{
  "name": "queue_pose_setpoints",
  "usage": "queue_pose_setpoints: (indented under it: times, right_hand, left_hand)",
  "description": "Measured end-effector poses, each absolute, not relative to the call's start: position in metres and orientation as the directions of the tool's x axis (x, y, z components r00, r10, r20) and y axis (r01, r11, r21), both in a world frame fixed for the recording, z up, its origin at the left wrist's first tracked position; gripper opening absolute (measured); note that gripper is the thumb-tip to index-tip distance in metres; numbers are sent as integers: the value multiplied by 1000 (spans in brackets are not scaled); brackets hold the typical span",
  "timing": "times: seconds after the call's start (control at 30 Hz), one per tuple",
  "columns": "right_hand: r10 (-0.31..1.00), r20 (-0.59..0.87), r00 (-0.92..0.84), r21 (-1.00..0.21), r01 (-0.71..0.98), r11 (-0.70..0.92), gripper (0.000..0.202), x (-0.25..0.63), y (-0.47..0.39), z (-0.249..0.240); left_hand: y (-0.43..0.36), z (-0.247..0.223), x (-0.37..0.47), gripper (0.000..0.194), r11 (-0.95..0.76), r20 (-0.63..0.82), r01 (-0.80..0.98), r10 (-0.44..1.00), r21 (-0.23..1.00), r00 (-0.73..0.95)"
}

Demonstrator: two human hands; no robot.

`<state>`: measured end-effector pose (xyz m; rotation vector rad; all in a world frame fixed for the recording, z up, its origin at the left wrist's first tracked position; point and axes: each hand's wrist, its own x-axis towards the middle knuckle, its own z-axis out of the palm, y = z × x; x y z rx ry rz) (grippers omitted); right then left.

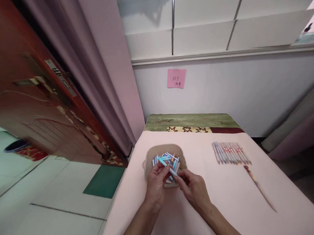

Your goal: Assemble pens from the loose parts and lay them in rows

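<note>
Between my two hands is a light blue pen [172, 171], slanting down to the right over the beige tub [148, 156]. My left hand [157, 186] is closed around its middle with thumb and fingers. At the lower right end, the thumb and fingertips of my right hand [195, 188] pinch it. Below, several blue, white and orange pen parts [162, 158] lie jumbled in the tub, partly covered by my hands. To the right, a row of pens [230, 153] lies side by side on the pink tabletop [208, 157]. One long, thin brown-and-pink pen-like stick [260, 188] lies slanted in front of that row.
The table's far end shows a green patterned strip [190, 120] against the wall, below a pink sticky note [176, 78]. On the left stand a reddish-brown door [52, 111] and a purple curtain [92, 71]. A green mat [105, 181] and a bin [27, 151] are on the floor.
</note>
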<state>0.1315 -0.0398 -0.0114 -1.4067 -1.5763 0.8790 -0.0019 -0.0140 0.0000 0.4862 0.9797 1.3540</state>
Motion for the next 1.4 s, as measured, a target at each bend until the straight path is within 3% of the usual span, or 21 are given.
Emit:
queue_pose_setpoints:
  times: [0.13, 0.37, 0.57, 0.67, 0.77, 0.87, 0.97, 1.03, 1.13, 1.23, 1.4]
  right_hand:
    - [985, -95, -145, -984, 163, -71, 36, 127, -45, -13]
    - [984, 28, -176, -914, 395, 96, 14, 118, -57, -7]
    - [982, 6, -189, -962, 269, 57, 19, 119, -48, -13]
    - [997, -7, -79, -981, 192, 9, 23, 133, -38, -15]
    - [999, -50, 2, -998, 25, -50, 28, 150, -29, -15]
    - [996, -83, 16, -993, -88, -81, 30, 159, -25, -16]
    - [994, -110, 20, -988, -112, -108, 31, 157, -27, -17]
    - [992, -123, -2, -985, -121, -122, 32, 152, -30, -18]
    - [991, -127, -32, -980, -153, -131, 34, 149, -35, -17]
    - [988, -154, -32, -970, -184, -157, 35, 152, -39, -18]
    - [973, -226, -47, -939, -257, -230, 35, 159, -44, -21]
  left_hand:
    - [-24, -8, -8, 25, 220, -309, -547, 948, 808, -76]
    - [-44, -11, -22, 28, 281, -351, -457, 933, 844, -75]
    - [-33, 2, -28, 38, 280, -301, -336, 953, 899, -12]
    - [-14, 10, -50, 47, 176, -218, -242, 963, 954, -159]
    - [7, 13, -83, 33, -23, 53, 73, 902, 997, -429]
    - [19, 9, -101, 17, -55, 244, 490, 912, 870, -330]
    - [24, -2, -91, 11, -173, 209, 768, 976, 616, 52]
    - [26, -11, -75, 17, -244, 99, 844, 970, 478, 224]
    - [32, -23, -54, 25, -281, -71, 897, 944, 340, 322]
    - [37, -30, -43, 34, -272, -150, 927, 937, 258, 316]
    - [41, -33, -36, 37, -199, -197, 949, 948, 245, 250]
